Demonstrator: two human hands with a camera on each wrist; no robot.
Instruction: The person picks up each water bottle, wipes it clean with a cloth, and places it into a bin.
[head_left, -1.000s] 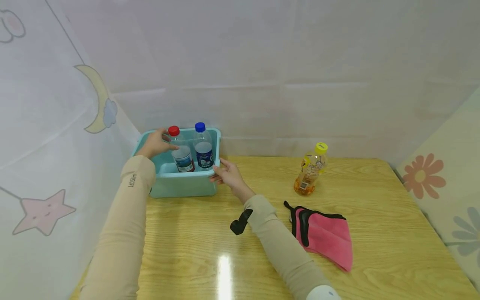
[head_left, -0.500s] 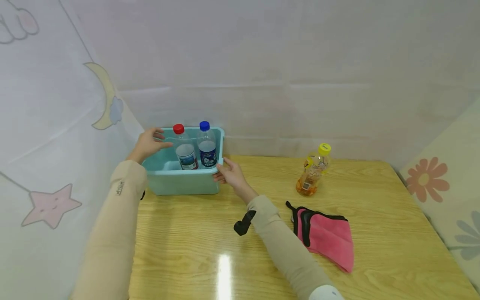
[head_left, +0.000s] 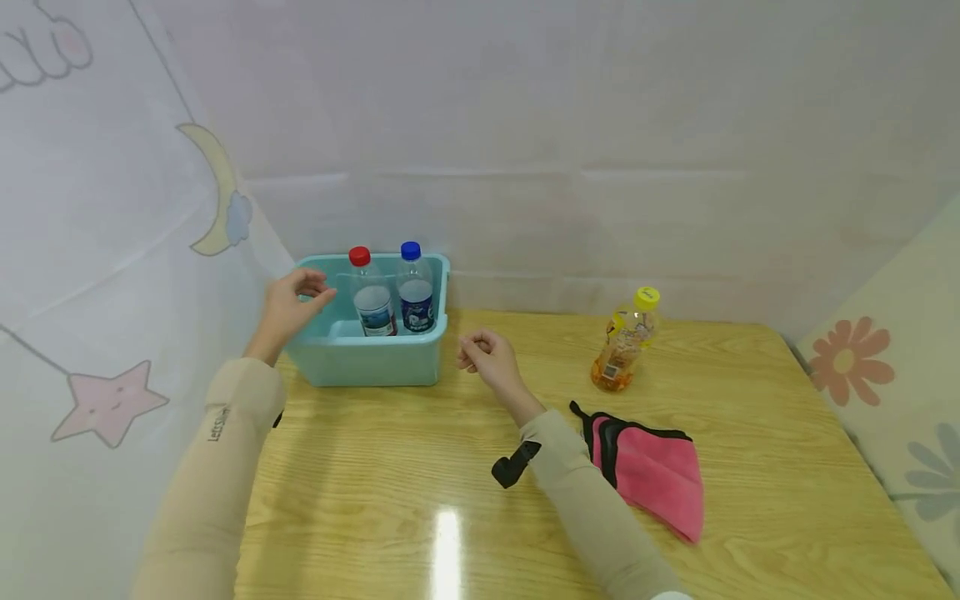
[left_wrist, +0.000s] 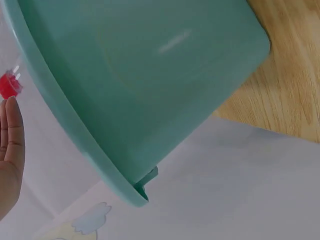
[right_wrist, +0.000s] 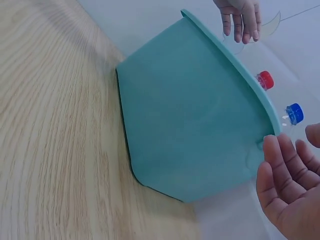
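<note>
So the pale blue plastic bin (head_left: 365, 364) is on the left side of the wooden table (head_left: 360, 500), up near the white backdrop (head_left: 525, 217), and two clear bottles stand inside it: a red-capped bottle (head_left: 375, 306) and, just right of it, a blue-capped bottle (head_left: 416, 302). The left hand (head_left: 287, 306) hangs at the bin's left end, fingers loosely bent with the tips over the inside, holding nothing, and it's apart from the red cap. The right hand (head_left: 491, 358) is just off the right front corner, fingers relaxed and a bit curled, nothing in them either. Way over right there's a yellow-capped bottle (head_left: 618, 354) with some amber liquid, and a pink cloth pouch-looking thing (head_left: 656, 471) with black trim lies nearer the person.
</note>
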